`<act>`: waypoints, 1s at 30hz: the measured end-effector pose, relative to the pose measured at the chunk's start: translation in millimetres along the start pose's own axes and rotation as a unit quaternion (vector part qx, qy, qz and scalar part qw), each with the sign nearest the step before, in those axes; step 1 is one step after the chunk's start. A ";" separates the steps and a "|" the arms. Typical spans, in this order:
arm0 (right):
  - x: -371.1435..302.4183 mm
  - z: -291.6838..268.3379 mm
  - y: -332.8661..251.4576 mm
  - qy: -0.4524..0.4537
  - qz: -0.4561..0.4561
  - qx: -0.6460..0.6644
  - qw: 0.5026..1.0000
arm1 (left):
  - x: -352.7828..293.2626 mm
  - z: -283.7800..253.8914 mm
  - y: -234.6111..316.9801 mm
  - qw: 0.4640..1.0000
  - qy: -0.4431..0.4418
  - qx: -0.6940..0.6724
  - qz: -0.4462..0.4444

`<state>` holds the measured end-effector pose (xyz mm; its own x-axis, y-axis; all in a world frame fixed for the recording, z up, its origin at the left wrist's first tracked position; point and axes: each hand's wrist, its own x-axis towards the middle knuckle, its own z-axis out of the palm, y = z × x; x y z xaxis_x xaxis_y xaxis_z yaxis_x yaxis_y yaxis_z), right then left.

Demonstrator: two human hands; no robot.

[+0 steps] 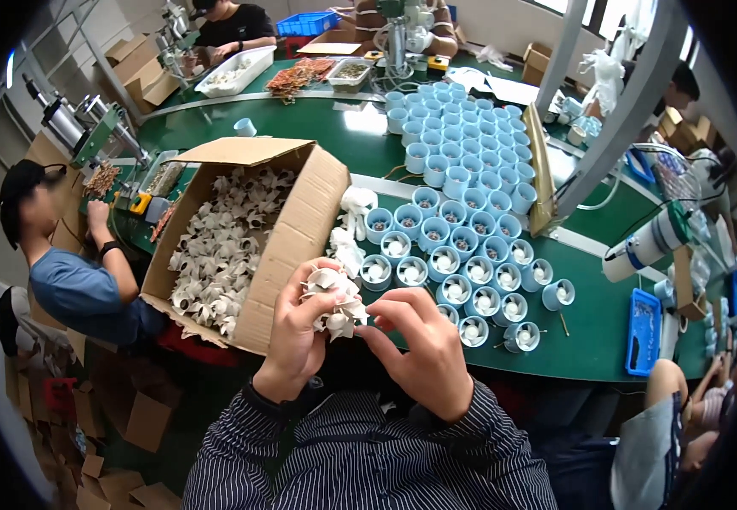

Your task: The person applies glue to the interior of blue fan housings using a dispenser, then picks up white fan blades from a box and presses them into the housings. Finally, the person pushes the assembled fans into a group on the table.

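Note:
My left hand (pixel 293 333) is closed round a bunch of small white fan impellers (pixel 334 297), held up in front of my chest. Close to the bunch's right side is my right hand (pixel 419 347). Its fingers are bent, with thumb and index tip apart and no part visible between them. Beyond my right hand stand light blue round cups (pixel 445 263) in rows. Those nearest me have white impellers in them, while the ones behind show dark reddish insides. To the left, an open cardboard box (pixel 299 246) is tilted toward me and holds a heap of loose white impellers (pixel 224 246).
White gloves (pixel 351 229) lie between box and cups on the green table (pixel 334 127). A blue tray (pixel 643 331) sits at the right edge. A metal post (pixel 615 102) rises at the right. Co-workers sit left, right and across, near bench presses (pixel 398 42).

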<state>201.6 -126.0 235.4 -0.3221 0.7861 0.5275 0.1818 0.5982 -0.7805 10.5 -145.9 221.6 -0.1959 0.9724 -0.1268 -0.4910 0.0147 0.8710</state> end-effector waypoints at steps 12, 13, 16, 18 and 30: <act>28.0 -36.1 76.0 -0.013 -0.009 -0.192 0.981 | 73.0 19.8 -59.3 0.995 -0.048 -0.028 -0.083; 30.5 -38.8 81.7 0.020 0.019 -0.157 0.987 | 78.4 16.5 -58.5 0.995 -0.047 -0.033 -0.086; 26.5 -70.8 107.0 0.114 0.165 -0.027 0.979 | 96.3 12.1 -56.5 0.987 -0.049 -0.089 -0.125; 25.8 -83.0 132.9 0.168 0.268 0.081 0.945 | 99.7 2.4 -52.2 0.985 -0.058 -0.090 -0.135; 53.1 -113.7 211.0 0.138 0.315 0.031 0.939 | 116.9 -22.5 -58.6 0.967 -0.179 -0.022 -0.178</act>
<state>328.5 59.7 136.8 0.0850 0.9963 0.0154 0.1977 -0.0017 -0.9803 -2.8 -38.3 145.0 0.2948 0.9260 -0.2359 -0.5110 0.3613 0.7799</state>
